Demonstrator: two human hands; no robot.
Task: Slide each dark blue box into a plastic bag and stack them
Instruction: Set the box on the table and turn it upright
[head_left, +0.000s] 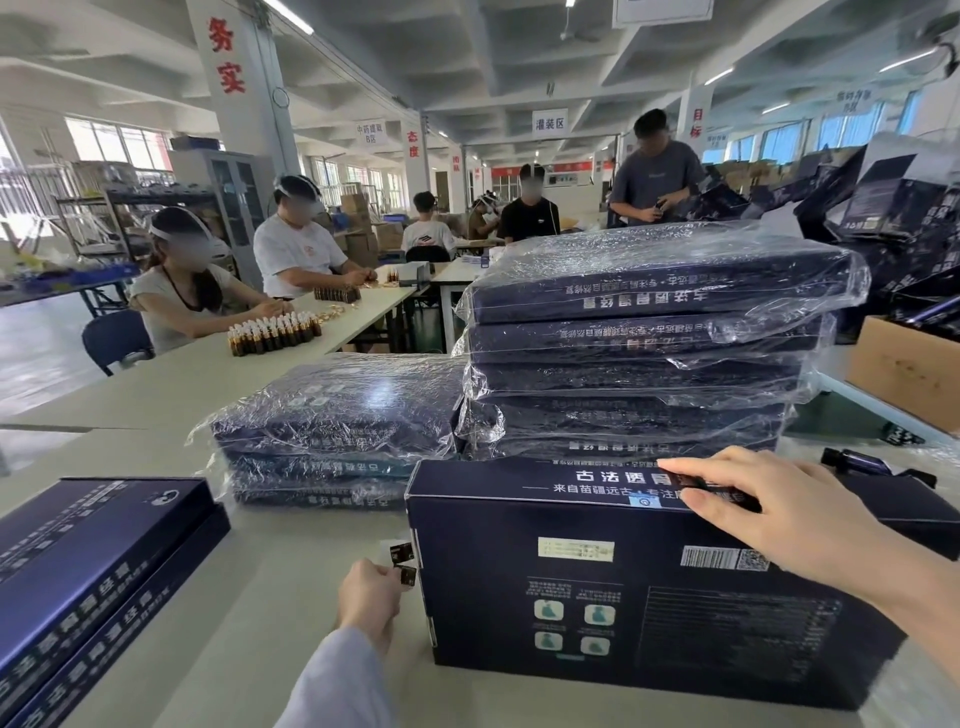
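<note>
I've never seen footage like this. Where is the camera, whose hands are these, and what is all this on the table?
No machine here: a person wears a wide-angle camera on the head, so this single picture looks forward and down at their own two hands. The right hand rests with straight fingers on the far edge of an unbagged dark blue box sitting on the table. The left hand pinches small dark stickers beside that box. Behind it stand two stacks of boxes already in plastic bags, a tall stack and a short stack. More bare boxes lie at the left. Other people work at tables beyond.
</note>
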